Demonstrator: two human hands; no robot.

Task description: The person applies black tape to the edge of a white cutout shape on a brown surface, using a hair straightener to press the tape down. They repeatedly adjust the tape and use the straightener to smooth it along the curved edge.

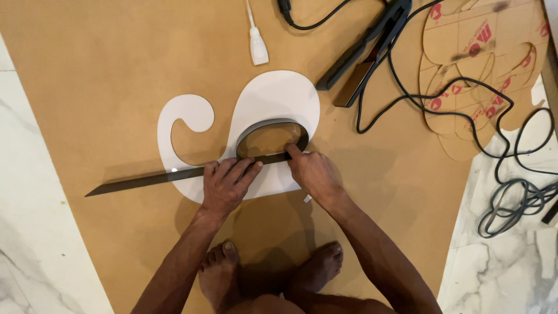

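board: a big brown board (116, 70) lies flat on the pale stone floor (23, 232) and everything sits on it
white shape: a flat white cut-out (273, 96) with a curly tail lies in the middle of the board, right in front of the person's bare feet (267, 270)
card pieces: a pile of brown cut card (482, 64) lies at the far right, partly off the board
tool: a long black clamp tool (366, 49) lies past the white shape, with its black cord (511, 192) looping off to the right
strip: a long thin dark strip (174, 174) lies across the white shape; its left end sticks out flat over the board, and its right end curls up into a loop (273, 136) standing on edge
how the strip feels: it looks light and bendy, springy enough to pop back, so I think it needs holding close to the bend, flat part pressed down
left hand: the left hand (226, 186) lies flat with fingers spread, pressing the straight part of the strip onto the white shape; it is not wrapped around it
right hand: the right hand (314, 171) is closed in a pinch on the strip, just where the loop begins
plug: a small white plug (257, 46) lies near the top
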